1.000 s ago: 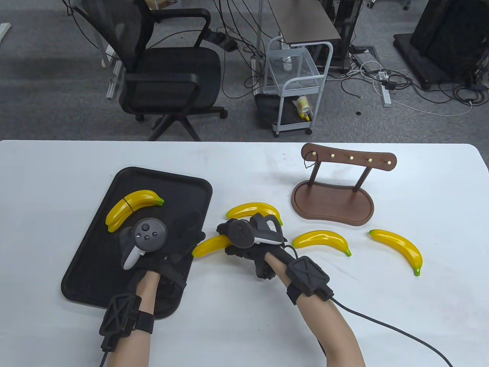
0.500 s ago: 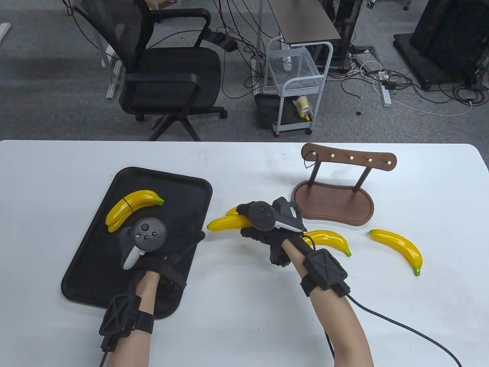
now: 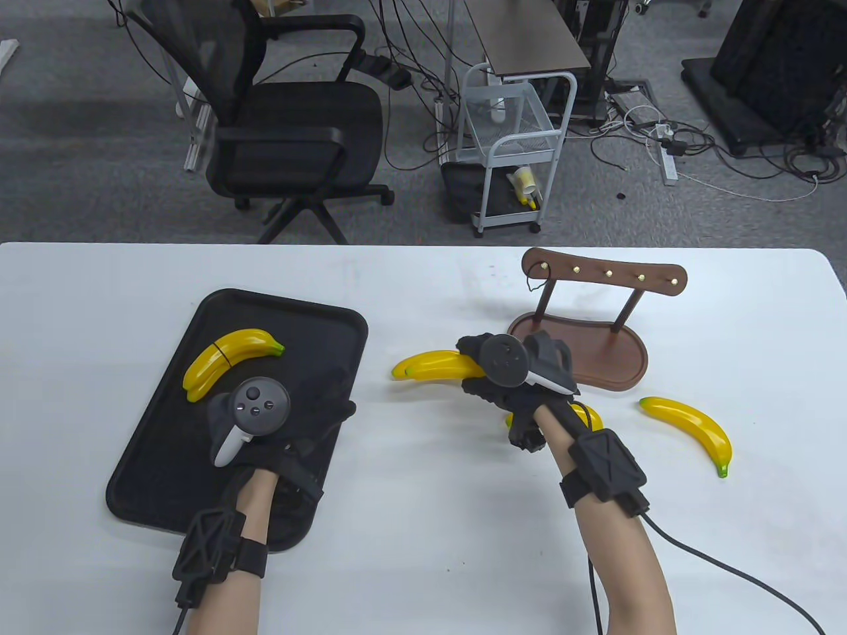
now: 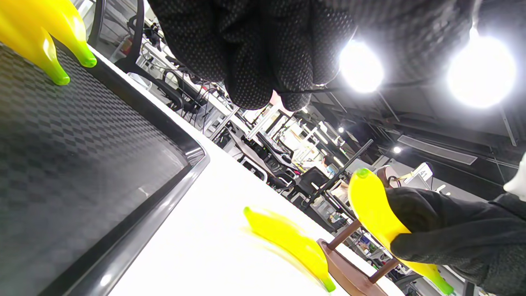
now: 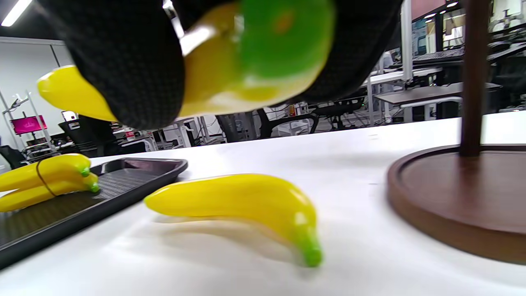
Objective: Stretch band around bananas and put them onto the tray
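While the right hand (image 3: 506,380) sits at the centre of the table view, its fingers are curled round a held banana (image 3: 430,362) that sticks out to the left, directly over a second banana whose tip just shows beneath it. The left hand (image 3: 278,423) lies in the lower left over the near part of the black tray (image 3: 344,317), fingers loosely spread and grasping nothing. In the tray's upper left lie 2 banded bananas (image 3: 228,354) with a thin dark band (image 3: 223,356) around them. A wooden hook stand (image 3: 582,344) stands right of centre; another banana (image 3: 691,430) lies at the right, and 1 more is mostly hidden behind the right wrist.

In the left wrist view, the left hand's gloved fingertips (image 4: 254,61) hang at the top, touching nothing. The tray's rim (image 4: 193,160) runs across the left half, green banana tips at the upper left. A lone banana (image 4: 287,240) lies on the white table at lower centre, and at lower right the right hand grips the held banana.

In the right wrist view, the held banana fills the top of the frame, clear of the table, with the lone banana below it, the tray and banded pair at the left, and the stand's base at the right.
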`<state>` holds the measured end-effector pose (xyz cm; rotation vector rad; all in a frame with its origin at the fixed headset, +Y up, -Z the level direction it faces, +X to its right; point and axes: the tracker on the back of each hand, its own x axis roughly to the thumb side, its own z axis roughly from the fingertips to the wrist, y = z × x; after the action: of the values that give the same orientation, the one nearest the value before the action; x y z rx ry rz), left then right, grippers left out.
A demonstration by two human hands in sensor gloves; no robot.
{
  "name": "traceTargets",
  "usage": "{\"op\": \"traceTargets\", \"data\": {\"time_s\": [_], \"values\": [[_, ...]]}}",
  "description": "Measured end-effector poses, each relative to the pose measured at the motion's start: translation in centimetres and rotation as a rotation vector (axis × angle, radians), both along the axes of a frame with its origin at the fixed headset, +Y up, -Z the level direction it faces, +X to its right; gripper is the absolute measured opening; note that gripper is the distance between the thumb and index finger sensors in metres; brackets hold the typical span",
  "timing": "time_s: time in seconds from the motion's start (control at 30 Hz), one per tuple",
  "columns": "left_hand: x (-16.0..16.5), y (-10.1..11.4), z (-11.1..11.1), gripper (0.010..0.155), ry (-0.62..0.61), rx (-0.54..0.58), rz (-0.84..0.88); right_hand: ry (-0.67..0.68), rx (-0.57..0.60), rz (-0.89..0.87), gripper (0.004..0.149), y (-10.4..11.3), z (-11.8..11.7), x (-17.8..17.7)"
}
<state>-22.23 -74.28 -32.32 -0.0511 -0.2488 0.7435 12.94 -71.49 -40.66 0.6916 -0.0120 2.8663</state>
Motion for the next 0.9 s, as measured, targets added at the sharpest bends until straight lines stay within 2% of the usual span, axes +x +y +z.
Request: {"op": "traceTargets", "data": {"time_s": [0.27, 0.53, 0.9], "values": [[0.2, -0.1, 0.0, 0.067, -0.005, -0.002, -0.006, -0.097, 0.004, -0.012, 0.069, -0.3, 0.8, 6.0], [0.4, -0.2, -0.1, 0.066, -0.013, -0.001, -0.012, -0.179, -0.013, -0.014, 0.069, -2.7, 2.1, 10.9], [0.5, -0.3, 0.0, 0.066, -0.012, -0.009, -0.017, -0.223, -0.023, -0.002, 0.069, -4.8, 3.2, 13.4]]}}
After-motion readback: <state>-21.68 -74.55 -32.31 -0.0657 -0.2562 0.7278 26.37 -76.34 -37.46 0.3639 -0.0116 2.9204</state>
